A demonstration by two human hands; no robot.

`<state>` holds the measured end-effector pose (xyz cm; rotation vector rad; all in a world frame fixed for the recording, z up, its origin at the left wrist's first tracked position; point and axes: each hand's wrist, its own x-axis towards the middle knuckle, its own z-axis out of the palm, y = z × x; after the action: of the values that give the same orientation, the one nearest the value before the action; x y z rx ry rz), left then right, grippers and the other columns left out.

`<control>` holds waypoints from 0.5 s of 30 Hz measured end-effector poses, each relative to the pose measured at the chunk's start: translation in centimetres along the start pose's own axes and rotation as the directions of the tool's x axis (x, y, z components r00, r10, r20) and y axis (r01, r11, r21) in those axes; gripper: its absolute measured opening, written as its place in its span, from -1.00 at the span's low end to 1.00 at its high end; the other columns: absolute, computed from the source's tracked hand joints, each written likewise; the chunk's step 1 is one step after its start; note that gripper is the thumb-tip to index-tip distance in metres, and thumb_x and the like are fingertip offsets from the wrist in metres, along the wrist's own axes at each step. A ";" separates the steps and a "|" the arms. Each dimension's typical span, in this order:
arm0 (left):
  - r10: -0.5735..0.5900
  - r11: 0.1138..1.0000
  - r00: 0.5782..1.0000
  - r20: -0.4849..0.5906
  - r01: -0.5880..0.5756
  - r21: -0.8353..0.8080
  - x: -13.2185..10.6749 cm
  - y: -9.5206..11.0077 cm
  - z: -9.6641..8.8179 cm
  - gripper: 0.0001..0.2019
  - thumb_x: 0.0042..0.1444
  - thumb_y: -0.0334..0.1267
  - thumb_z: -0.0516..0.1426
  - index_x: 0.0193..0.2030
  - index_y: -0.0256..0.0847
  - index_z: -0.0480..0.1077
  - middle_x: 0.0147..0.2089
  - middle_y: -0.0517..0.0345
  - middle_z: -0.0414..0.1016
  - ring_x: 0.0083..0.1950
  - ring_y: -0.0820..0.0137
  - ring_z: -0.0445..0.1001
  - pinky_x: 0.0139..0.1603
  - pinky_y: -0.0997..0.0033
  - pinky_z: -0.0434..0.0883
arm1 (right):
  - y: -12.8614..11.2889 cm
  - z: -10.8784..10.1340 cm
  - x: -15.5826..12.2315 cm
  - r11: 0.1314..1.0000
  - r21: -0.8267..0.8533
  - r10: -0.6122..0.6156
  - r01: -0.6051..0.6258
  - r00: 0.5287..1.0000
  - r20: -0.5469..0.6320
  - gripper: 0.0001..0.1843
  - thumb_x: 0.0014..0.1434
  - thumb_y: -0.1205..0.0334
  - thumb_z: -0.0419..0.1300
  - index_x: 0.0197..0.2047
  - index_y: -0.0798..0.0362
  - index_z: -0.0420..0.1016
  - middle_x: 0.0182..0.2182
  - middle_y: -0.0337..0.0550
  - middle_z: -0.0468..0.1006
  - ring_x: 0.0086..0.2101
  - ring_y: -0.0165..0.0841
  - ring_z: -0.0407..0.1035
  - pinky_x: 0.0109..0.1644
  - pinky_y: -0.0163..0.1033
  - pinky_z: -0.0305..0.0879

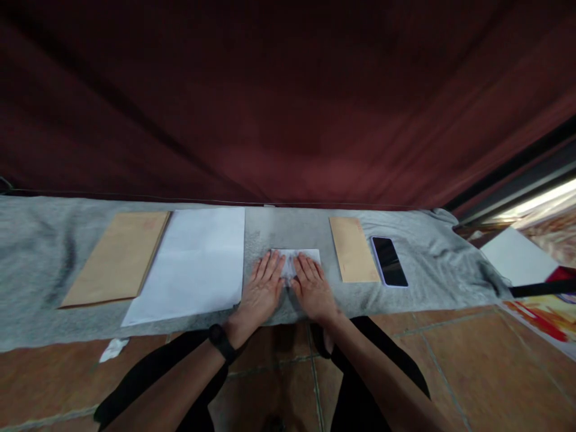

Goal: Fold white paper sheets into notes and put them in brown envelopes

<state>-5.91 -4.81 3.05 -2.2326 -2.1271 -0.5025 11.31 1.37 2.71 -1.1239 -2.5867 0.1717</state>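
Forearms, near: Both reached in from the near side, a dark band [221, 343] on the left wrist. The left hand [261, 294] and right hand [315, 294] lay palm down, fingers extended, grasping nothing.
Dark red fabric [288, 108]: Filled the far side.
Grey cloth [436, 258]: Ran left to right beneath the papers, wrinkled toward the right.
Large white sheet [198, 258]: Lay flat, left of the hands.
Large brown envelope [123, 252]: Lay at the sheet's left edge; any overlap could not be determined. Contents not visible.
Small brown envelope [354, 249]: Lay right of the hands, long axis near to far, slightly slanted. Contents likewise not visible.
Small white paper [290, 267]: Found on the grey cloth directly beneath the fingers, long axis left to right. Left fingers covered its left part, right fingers its right part; neither hand was nearer. Its middle showed between them.
Phone [389, 262]: Lay just right of the small brown envelope, screen up and dark.
White scrap [113, 349]: Noted near left, beside the cloth's near edge.
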 end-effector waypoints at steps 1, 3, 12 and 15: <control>0.049 0.999 0.999 0.012 -0.049 -0.004 -0.2 0.2 -0.1 -0.46 0.37 -0.26 -0.10 0.46 -0.28 0.08 0.51 -0.07 0.06 0.53 0.12 -0.06 0.48 -0.06 0.05 | -0.3 0.1 -0.1 1.000 0.007 -0.019 0.019 1.000 0.009 -0.41 0.45 0.10 -0.07 0.44 0.14 0.10 0.42 0.01 0.11 0.39 -0.18 0.00 0.44 0.04 -0.06; 0.118 0.993 0.993 0.027 -0.118 -0.011 -0.8 0.3 -0.2 -0.47 0.37 -0.26 -0.11 0.45 -0.26 0.09 0.49 -0.03 0.10 0.53 0.16 -0.03 0.50 -0.05 0.03 | -0.6 0.2 -0.4 0.999 0.012 -0.037 0.036 0.999 0.016 -0.42 0.45 0.10 -0.06 0.44 0.12 0.12 0.41 0.00 0.14 0.38 -0.19 0.02 0.44 0.03 -0.06; 0.031 0.999 0.999 -0.025 -0.031 -0.009 -2.1 -0.1 0.1 -0.40 0.36 -0.14 -0.06 0.44 -0.43 0.07 0.46 -0.28 0.12 0.50 0.09 0.07 0.45 -0.03 0.14 | 1.2 -0.2 -0.8 0.998 -0.024 0.065 -0.065 0.998 -0.002 -0.41 0.45 0.14 -0.07 0.46 0.15 0.05 0.42 0.07 0.10 0.38 -0.12 0.01 0.43 0.12 -0.06; 0.010 1.000 1.000 -0.006 -0.010 -0.017 -1.6 -0.3 -0.2 -0.41 0.34 -0.12 -0.03 0.41 -0.41 0.13 0.45 -0.29 0.15 0.48 0.05 0.12 0.42 -0.04 0.18 | 1.2 -0.4 -0.7 0.996 -0.015 0.085 -0.086 0.996 -0.015 -0.41 0.44 0.17 -0.07 0.45 0.18 0.06 0.40 0.11 0.13 0.38 -0.11 0.03 0.44 0.16 -0.07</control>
<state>-6.30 -6.42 2.76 -2.2465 -2.1160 -0.5278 12.68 1.69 2.67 -1.2379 -2.5336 0.1625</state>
